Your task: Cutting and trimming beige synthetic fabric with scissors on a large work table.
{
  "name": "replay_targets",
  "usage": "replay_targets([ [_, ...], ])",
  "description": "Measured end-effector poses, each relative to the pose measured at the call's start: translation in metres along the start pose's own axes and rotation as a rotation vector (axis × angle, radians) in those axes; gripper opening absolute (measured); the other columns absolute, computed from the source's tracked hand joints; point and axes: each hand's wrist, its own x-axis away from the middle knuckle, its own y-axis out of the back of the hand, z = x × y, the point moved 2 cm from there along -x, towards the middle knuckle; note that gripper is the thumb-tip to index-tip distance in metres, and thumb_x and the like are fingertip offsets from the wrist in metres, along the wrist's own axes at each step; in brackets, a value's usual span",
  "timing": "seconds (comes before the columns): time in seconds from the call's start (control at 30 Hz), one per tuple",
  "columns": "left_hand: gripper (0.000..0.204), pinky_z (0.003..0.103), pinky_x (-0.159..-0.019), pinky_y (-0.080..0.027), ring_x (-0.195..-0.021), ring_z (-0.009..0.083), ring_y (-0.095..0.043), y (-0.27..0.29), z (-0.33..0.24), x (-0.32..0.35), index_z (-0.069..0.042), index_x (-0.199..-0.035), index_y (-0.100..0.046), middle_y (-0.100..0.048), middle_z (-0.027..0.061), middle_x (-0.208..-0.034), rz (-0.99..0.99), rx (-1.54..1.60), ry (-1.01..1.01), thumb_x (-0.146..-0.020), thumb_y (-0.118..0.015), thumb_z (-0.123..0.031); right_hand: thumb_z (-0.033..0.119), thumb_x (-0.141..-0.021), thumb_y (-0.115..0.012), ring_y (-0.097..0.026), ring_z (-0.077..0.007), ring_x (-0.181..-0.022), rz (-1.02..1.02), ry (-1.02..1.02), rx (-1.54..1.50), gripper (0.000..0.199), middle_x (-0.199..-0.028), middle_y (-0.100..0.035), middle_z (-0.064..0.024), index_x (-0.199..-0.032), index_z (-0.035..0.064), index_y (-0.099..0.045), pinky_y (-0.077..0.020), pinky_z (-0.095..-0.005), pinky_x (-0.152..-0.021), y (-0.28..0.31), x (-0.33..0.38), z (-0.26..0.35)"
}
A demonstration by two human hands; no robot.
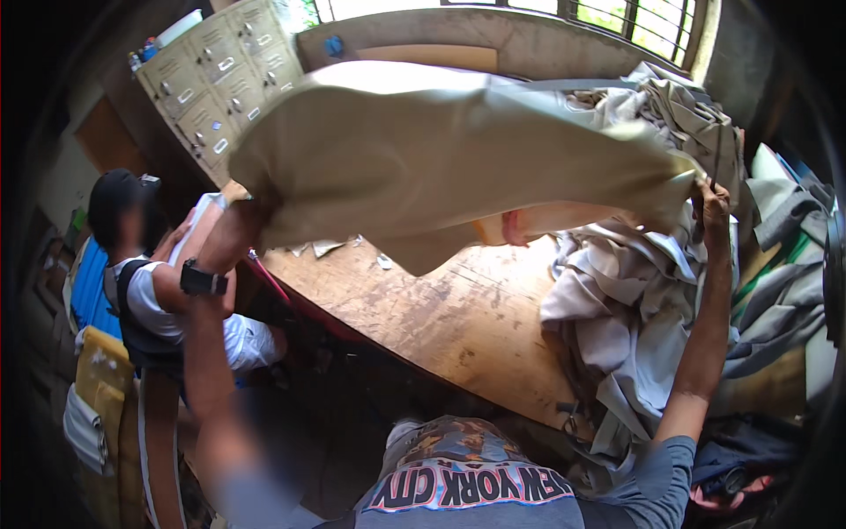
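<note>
A large beige sheet of cloth or upholstery material (441, 159) billows in the air above a wooden table (493, 326). My left hand (236, 231), blurred and with a black watch on the wrist, grips its left end. At the other end my right hand (712, 204) is closed on the sheet's right edge, arm stretched out. A thin dark strip rises beside the right fingers; I cannot tell what it is. Part of the tabletop is hidden behind the hanging sheet, along with a reddish patch seen only partly below it.
Heaped grey and beige cloth (634, 291) covers the table's right side and piles up at the back right. A seated person (145, 282) works at left, holding something pale. Metal lockers (220, 79) stand behind. Small scraps (326, 248) lie near the table's far left edge.
</note>
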Motion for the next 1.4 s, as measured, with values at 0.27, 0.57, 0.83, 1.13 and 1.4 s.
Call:
replay_targets([
  [0.27,0.03,0.032,-0.055,-0.052,-0.071,0.013,-0.067,-0.165,0.079,0.014,-0.008,-0.117,-0.062,-0.071,0.003,-0.094,0.139,1.005,0.635,-0.095,-0.072,-0.024,0.029,-0.088,-0.066,-0.048,-0.01,-0.05,0.093,-0.2,0.283,0.031,-0.058,-0.052,0.0012,-0.069,0.0039,-0.067,-0.0402,-0.0326,-0.05,-0.091,0.039,-0.058],
  [0.57,0.032,0.023,-0.043,-0.035,-0.057,0.0119,-0.05,-0.366,0.1,0.169,-0.007,-0.118,-0.061,-0.062,0.0011,-0.087,0.177,1.138,1.103,-0.097,-0.074,-0.027,0.032,-0.082,-0.066,-0.072,-0.0402,-0.088,0.076,-0.486,0.562,0.039,-0.09,-0.072,-0.0296,-0.093,-0.0051,-0.075,-0.0543,-0.0475,-0.077,-0.132,0.08,-0.141],
  [0.83,0.03,0.029,-0.068,-0.058,-0.086,0.0204,-0.072,-0.225,0.038,0.183,0.004,-0.119,-0.063,-0.072,0.0144,-0.112,0.241,1.125,0.813,-0.096,-0.07,-0.013,0.027,-0.087,-0.067,-0.05,-0.0105,-0.053,0.218,-0.402,0.331,0.03,-0.059,-0.054,0.0009,-0.075,0.0002,-0.066,-0.0405,-0.0321,-0.05,-0.069,0.135,-0.001],
  [1.13,0.022,0.027,-0.061,-0.052,-0.074,0.0098,-0.057,-0.345,0.029,0.251,-0.009,-0.112,-0.061,-0.059,-0.001,-0.086,0.139,1.073,1.089,-0.093,-0.071,-0.011,0.029,-0.088,-0.065,-0.068,-0.0492,-0.099,-0.169,-0.396,0.915,0.036,-0.104,-0.071,-0.0315,-0.111,0.0016,-0.068,-0.0523,-0.059,-0.089,-0.181,0.157,-0.037],
  [1.4,0.069,0.043,-0.083,-0.058,-0.103,0.0278,-0.066,-0.387,-0.015,0.353,-0.006,-0.148,-0.046,-0.059,0.0175,-0.132,0.254,1.333,1.358,-0.097,-0.069,-0.047,0.011,-0.098,-0.066,-0.071,-0.0258,-0.082,-0.514,-0.055,0.422,0.038,-0.095,-0.072,-0.0176,-0.135,0.0015,-0.058,-0.0553,-0.0382,-0.072,-0.267,0.291,-0.007],
])
